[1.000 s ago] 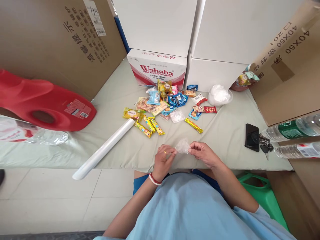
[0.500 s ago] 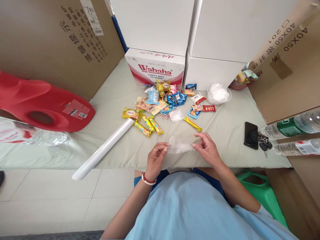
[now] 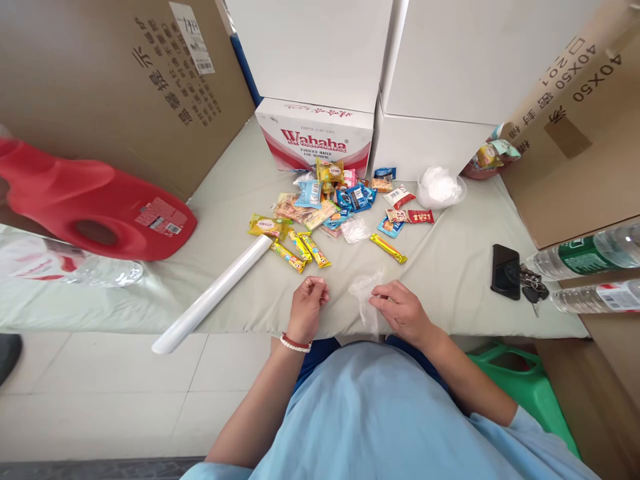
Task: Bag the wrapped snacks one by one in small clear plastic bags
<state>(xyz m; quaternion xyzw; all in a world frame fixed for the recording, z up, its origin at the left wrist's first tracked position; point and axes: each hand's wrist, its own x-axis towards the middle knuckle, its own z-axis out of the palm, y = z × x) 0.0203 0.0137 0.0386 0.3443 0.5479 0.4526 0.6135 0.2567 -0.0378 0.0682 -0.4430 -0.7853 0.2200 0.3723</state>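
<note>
My right hand (image 3: pixel 403 311) pinches a thin clear plastic bag (image 3: pixel 367 293), which hangs crumpled from the fingertips above the table's front edge. To its left, apart from the bag, my left hand (image 3: pixel 307 308) is closed with thumb against curled fingers, and nothing shows in it. Just beyond the hands lie several yellow snack sticks (image 3: pixel 301 247), one more yellow stick (image 3: pixel 389 249) further right, and a crumpled piece of clear plastic (image 3: pixel 355 229). A pile of wrapped snacks (image 3: pixel 330 197) sits behind them.
A white plastic roll (image 3: pixel 215 293) juts over the front edge at left, near a red jug (image 3: pixel 100 207). White boxes, one a Wahaha carton (image 3: pixel 317 137), stand behind. At right are a bowl of white plastic (image 3: pixel 440 187), a phone (image 3: pixel 506 271), keys (image 3: pixel 534 287) and bottles (image 3: pixel 595 257).
My left hand has let go of the clear plastic bag and moved slightly left. The bag, stretched between both hands before, now hangs from my right hand alone.
</note>
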